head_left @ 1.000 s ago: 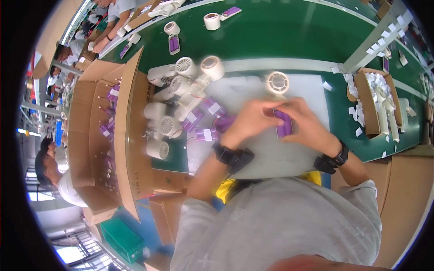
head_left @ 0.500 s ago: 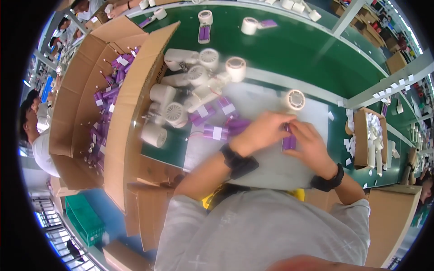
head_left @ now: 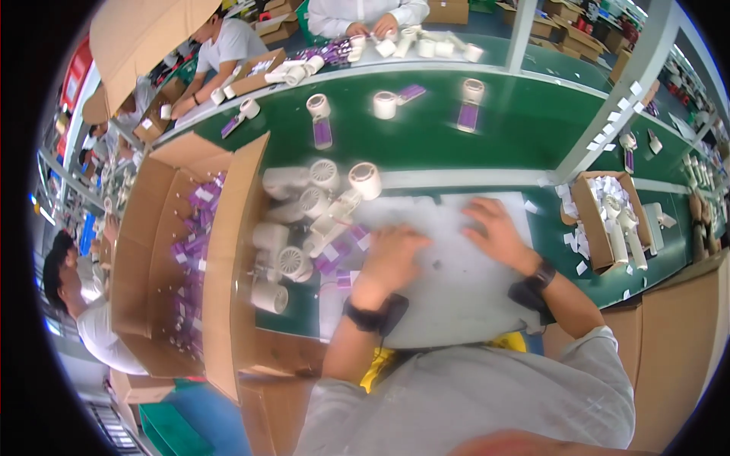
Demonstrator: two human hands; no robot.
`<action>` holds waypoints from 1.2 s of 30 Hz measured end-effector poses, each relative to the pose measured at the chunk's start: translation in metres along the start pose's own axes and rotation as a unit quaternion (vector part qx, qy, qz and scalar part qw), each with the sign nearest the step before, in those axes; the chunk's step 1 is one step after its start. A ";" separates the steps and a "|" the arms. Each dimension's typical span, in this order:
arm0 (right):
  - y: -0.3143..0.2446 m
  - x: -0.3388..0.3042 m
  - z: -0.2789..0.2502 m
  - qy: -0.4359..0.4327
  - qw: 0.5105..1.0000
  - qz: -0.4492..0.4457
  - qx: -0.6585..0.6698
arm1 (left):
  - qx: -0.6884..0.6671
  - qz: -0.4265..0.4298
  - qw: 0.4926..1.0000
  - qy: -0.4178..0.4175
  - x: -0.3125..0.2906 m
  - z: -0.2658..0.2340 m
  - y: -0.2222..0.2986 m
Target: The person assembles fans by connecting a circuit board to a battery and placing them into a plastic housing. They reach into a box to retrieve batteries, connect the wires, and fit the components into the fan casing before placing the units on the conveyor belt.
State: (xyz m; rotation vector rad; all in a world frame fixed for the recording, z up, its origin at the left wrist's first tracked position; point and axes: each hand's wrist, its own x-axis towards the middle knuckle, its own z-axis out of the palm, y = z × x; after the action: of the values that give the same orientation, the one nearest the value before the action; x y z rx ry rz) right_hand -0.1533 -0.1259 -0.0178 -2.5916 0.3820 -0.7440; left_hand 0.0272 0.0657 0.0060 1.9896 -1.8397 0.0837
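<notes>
My left hand [head_left: 394, 262] is over the left part of the pale grey work mat [head_left: 456, 304], somewhat blurred, its fingers stretched toward the right and nothing visible in them. Beside it lie purple battery packs [head_left: 331, 258] with white labels, partly hidden by the hand. My right hand [head_left: 498, 234] hovers over the mat's right side, fingers apart and holding nothing. Left of the mat, several white handheld fan bodies [head_left: 293, 263] are piled up. Beyond the mat, a white fan with a purple pack [head_left: 469, 114] lies on the green surface [head_left: 517, 121].
A large open carton [head_left: 247, 251] of purple packs stands at the left. To the right is a small carton [head_left: 601, 254] with white pieces. A metal post [head_left: 616, 99] rises behind it. Co-workers sit across and at the left; one co-worker's hands [head_left: 372, 29] handle white parts.
My hands have parted and no longer hold the purple-packed piece. A third fan with a purple pack now lies on the green surface. The view has tilted up, showing more of the far side.
</notes>
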 end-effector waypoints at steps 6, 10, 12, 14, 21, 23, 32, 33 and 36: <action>-0.001 0.003 0.008 0.021 0.999 0.014 0.040 | -0.055 -0.010 0.996 -0.073 -0.004 -0.019 -0.022; 0.001 0.001 0.014 0.037 0.997 -0.013 0.062 | -0.209 -0.097 0.966 -0.119 -0.003 -0.037 -0.027; 0.004 0.000 0.013 0.031 0.997 0.002 0.077 | -0.344 -0.178 0.915 -0.111 0.004 -0.057 -0.025; 0.004 0.001 0.012 0.025 0.995 0.011 0.095 | -0.407 -0.180 0.893 -0.067 0.002 -0.058 -0.033; -0.020 0.009 -0.004 -0.008 0.954 0.057 0.295 | -0.706 -0.222 0.664 0.109 0.044 -0.040 0.005; -0.025 0.008 -0.007 0.016 0.951 0.057 0.303 | -0.736 -0.241 0.624 0.104 0.066 -0.023 0.016; -0.022 0.006 -0.008 0.089 0.962 0.035 0.257 | -0.698 -0.246 0.673 -0.005 0.080 0.061 0.013; -0.024 0.005 -0.009 0.069 0.965 0.042 0.251 | -0.673 -0.215 0.707 -0.018 0.075 0.064 0.008; -0.016 0.001 0.002 0.113 0.935 0.096 0.322 | -0.641 -0.190 0.743 -0.029 0.069 0.063 0.019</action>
State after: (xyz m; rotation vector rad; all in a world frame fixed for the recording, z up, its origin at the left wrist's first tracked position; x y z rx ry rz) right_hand -0.1492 -0.1112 -0.0111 -1.8355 0.3743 -0.9161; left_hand 0.0020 -0.0217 -0.0232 1.2092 -0.8844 -1.0728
